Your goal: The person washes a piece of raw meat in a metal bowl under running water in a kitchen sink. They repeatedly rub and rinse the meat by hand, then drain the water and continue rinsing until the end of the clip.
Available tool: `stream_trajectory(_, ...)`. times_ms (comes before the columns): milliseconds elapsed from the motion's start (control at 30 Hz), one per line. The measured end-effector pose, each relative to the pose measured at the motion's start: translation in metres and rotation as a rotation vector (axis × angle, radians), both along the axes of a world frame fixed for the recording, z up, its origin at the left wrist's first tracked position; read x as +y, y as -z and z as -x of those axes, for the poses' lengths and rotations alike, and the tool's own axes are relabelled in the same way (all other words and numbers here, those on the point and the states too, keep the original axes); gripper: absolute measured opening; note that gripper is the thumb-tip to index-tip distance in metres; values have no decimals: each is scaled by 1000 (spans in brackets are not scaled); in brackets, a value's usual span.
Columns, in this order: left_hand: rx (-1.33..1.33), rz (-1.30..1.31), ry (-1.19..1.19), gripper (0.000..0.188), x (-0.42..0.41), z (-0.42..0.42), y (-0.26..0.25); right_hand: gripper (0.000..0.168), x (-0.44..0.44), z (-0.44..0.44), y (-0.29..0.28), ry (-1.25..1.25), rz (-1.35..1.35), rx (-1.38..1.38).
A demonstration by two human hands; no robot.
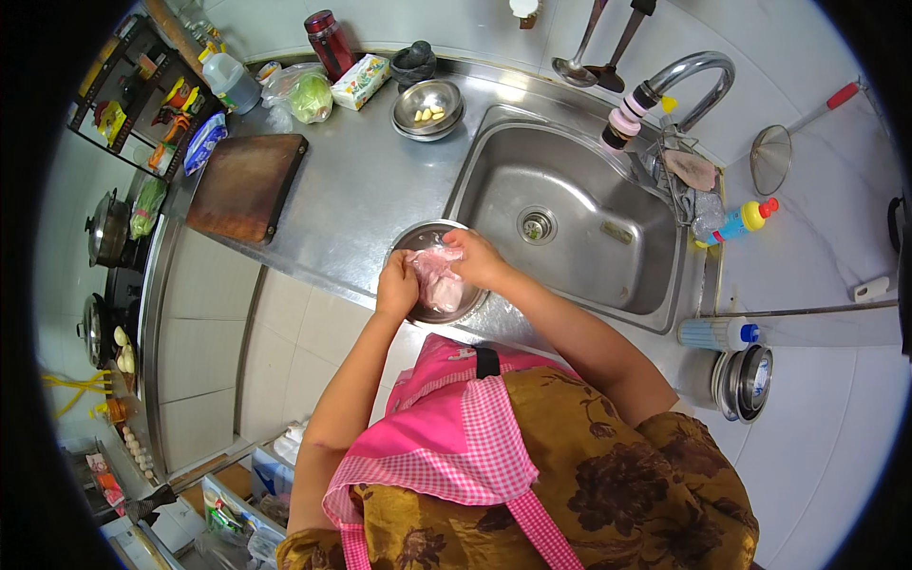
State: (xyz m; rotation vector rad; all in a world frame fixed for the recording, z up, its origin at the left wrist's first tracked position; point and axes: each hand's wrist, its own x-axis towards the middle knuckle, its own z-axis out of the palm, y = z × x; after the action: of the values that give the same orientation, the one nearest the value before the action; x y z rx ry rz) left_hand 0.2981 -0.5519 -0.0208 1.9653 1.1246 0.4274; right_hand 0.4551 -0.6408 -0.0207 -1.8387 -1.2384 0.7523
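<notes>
Raw pink meat [438,285], which looks wrapped in a clear plastic bag, is at a round stainless steel bowl [467,308] on the counter's front edge, left of the sink. My left hand [397,285] grips its left side, thumb on top. At its upper right, my right hand [476,261] pinches the plastic and meat with bent fingers. The bowl's floor is mostly hidden by the meat and hands. Behind, a smaller metal bowl [427,96] holds several peeled garlic cloves [429,114].
The stainless steel sink [499,171] with its faucet [712,64] lies to the right. Left are a wooden cutting board [246,187] and bagged cabbage [311,97]. A tissue pack [361,82], red thermos [329,44] and stone mortar [413,65] line the back. Stacked bowls [744,385] stand far right.
</notes>
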Motion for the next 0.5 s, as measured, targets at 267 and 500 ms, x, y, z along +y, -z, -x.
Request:
stream_trajectory(267,244,-353,354,42,-9,2,-4,32,-13,24,18,-42,-66,-632)
stream_trajectory(500,532,-314,444,47,-14,-14,-10,35,-5,26,19,-162,178,-661)
